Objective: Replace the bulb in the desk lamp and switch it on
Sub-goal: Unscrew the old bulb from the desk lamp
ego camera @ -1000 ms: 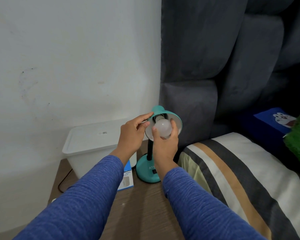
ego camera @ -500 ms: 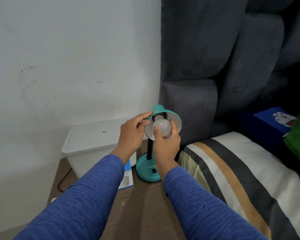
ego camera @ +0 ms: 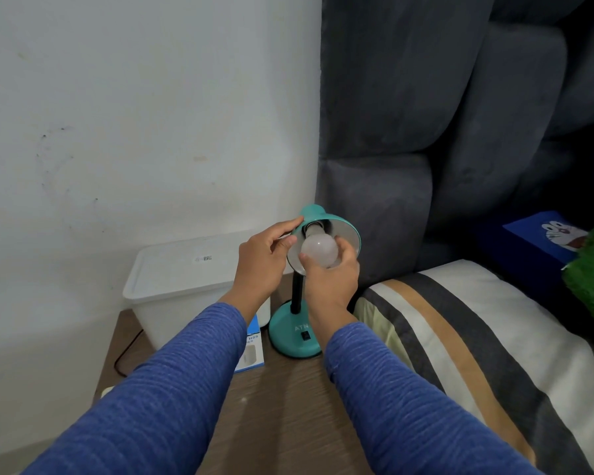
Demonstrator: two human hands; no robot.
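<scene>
A teal desk lamp stands on the wooden bedside table, its shade tilted toward me. A frosted white bulb sits in the shade with its neck at the socket. My right hand grips the bulb from below, thumb on its left side and fingers on its right. My left hand holds the shade's left rim with thumb and fingertips. A black rocker switch shows on the lamp base. The bulb is unlit.
A white lidded plastic box stands against the wall left of the lamp. A blue bulb carton lies beside it, partly under my left sleeve. A black cord runs down the table's left edge. A striped pillow and padded grey headboard lie right.
My right hand has shifted its grip around the bulb, the thumb moving lower and to the left. The left hand keeps its hold on the shade rim.
</scene>
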